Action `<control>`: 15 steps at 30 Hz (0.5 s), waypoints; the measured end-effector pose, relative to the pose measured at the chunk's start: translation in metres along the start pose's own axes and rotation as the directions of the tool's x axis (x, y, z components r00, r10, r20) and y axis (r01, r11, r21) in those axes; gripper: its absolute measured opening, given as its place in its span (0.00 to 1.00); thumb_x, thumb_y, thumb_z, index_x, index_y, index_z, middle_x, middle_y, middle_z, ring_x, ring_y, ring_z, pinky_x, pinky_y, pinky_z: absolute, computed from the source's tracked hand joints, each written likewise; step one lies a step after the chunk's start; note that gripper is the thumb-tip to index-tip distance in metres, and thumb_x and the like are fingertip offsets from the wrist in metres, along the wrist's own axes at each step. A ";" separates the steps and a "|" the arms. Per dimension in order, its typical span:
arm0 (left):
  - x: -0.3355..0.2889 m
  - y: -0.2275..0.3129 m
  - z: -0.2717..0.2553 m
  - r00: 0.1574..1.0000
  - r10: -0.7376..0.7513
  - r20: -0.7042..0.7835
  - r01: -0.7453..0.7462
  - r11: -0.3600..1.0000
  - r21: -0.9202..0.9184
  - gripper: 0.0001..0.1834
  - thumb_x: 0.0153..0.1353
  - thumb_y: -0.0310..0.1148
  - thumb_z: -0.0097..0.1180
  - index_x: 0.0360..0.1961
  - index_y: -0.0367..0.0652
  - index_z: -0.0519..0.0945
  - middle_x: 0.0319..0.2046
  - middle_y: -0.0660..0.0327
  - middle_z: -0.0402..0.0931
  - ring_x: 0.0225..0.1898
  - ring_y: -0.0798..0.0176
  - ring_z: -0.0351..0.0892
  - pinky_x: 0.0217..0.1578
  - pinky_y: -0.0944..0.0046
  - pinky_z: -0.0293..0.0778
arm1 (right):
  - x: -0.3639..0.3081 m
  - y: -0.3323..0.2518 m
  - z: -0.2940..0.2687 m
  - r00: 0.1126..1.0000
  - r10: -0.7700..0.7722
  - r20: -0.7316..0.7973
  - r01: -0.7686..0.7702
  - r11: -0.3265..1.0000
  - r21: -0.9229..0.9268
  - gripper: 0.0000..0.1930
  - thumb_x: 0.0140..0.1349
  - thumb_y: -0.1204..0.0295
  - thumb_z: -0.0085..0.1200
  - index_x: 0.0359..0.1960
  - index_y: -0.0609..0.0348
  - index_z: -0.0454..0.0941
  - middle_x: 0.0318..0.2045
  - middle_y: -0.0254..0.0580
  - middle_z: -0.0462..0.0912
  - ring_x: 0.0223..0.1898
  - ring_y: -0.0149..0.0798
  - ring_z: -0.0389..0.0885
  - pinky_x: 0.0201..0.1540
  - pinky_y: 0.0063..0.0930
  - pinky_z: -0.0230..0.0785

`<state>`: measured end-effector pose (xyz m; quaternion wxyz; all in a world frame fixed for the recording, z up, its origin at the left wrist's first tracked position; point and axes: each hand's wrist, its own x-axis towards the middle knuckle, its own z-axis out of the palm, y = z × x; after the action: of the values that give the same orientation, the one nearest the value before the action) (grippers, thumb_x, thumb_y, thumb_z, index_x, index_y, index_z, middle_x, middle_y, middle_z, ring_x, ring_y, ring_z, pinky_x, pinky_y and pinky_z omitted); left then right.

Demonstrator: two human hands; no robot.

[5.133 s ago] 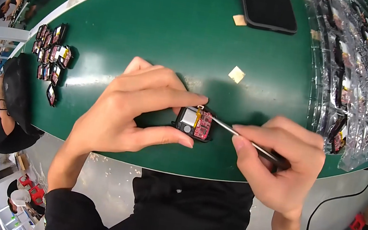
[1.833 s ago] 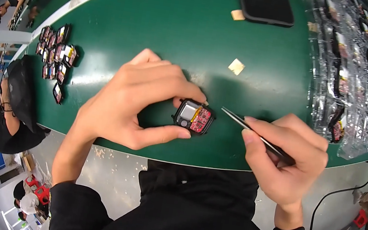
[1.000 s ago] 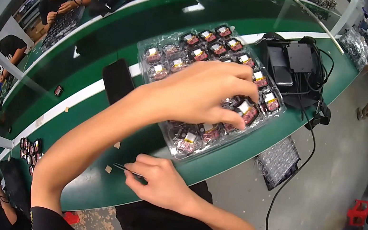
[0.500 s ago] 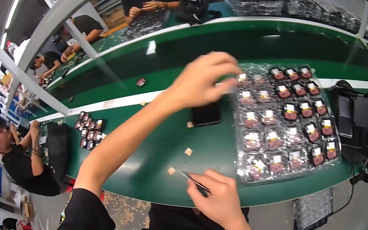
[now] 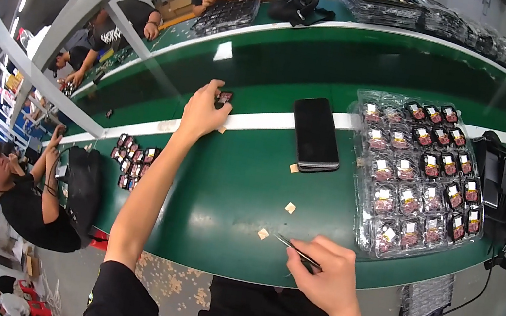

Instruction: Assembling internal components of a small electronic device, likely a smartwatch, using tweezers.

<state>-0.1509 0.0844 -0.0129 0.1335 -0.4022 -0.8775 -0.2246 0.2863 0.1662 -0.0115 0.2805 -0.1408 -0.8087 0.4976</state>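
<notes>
My left hand (image 5: 204, 112) reaches over the white strip onto the far green surface. Its thumb and fingers are spread around a small black-and-reddish part (image 5: 226, 97); I see no firm grip on it. Close to the near table edge, my right hand (image 5: 329, 272) holds a pair of tweezers (image 5: 300, 254), tips to the left. Just off those tips lies a small tan square piece (image 5: 263, 234), with another tan piece (image 5: 290, 208) a little farther off. On the right rests a clear plastic tray (image 5: 365, 232) filled with rows of similar small parts bearing white tabs.
A black phone (image 5: 317, 132) lies across the white strip (image 5: 258, 122). Several dark parts (image 5: 133, 162) are grouped at the left. A black bag (image 5: 501, 187) sits right of the tray. Co-workers sit left and beyond the bench, near a grey metal frame (image 5: 42, 68).
My left hand has swung left from beside the tray, past the phone, to the small part on the far surface. My right hand still holds the tweezers; the whole view has shifted.
</notes>
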 end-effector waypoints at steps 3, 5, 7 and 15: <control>0.001 -0.001 0.000 1.000 -0.003 -0.021 0.001 0.997 -0.073 0.28 0.67 0.39 0.71 0.64 0.38 0.80 0.47 0.49 0.88 0.45 0.47 0.87 0.50 0.50 0.83 | 0.000 -0.001 0.003 1.000 -0.009 0.006 0.009 1.000 -0.023 0.08 0.64 0.75 0.72 0.44 0.62 0.93 0.24 0.36 0.79 0.17 0.31 0.72 0.22 0.30 0.64; -0.003 -0.012 -0.005 0.998 0.035 -0.050 -0.042 0.990 -0.135 0.28 0.67 0.32 0.72 0.66 0.36 0.79 0.48 0.50 0.88 0.43 0.50 0.87 0.50 0.54 0.83 | 0.000 -0.003 0.005 1.000 -0.020 0.022 0.021 0.999 -0.032 0.08 0.64 0.75 0.72 0.44 0.62 0.93 0.24 0.36 0.78 0.17 0.31 0.71 0.21 0.30 0.63; -0.015 0.015 -0.010 0.991 0.134 -0.003 -0.131 0.959 -0.250 0.29 0.67 0.31 0.71 0.68 0.37 0.78 0.50 0.50 0.88 0.45 0.50 0.87 0.52 0.54 0.82 | -0.001 0.002 0.003 1.000 -0.022 -0.022 0.022 1.000 -0.013 0.09 0.62 0.78 0.73 0.44 0.63 0.93 0.23 0.35 0.79 0.16 0.28 0.71 0.20 0.28 0.61; -0.151 0.107 -0.069 0.770 0.556 0.313 -0.328 0.766 -0.552 0.39 0.60 0.25 0.77 0.74 0.40 0.77 0.60 0.53 0.86 0.60 0.46 0.83 0.64 0.50 0.75 | 0.010 0.003 -0.009 0.993 0.115 0.022 -0.118 0.976 0.185 0.09 0.60 0.82 0.74 0.43 0.65 0.95 0.23 0.34 0.84 0.18 0.20 0.72 0.21 0.20 0.56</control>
<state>0.0318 0.0140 0.0151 -0.1283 -0.6643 -0.6779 -0.2877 0.2839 0.1791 -0.0081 0.2583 -0.1583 -0.7504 0.5874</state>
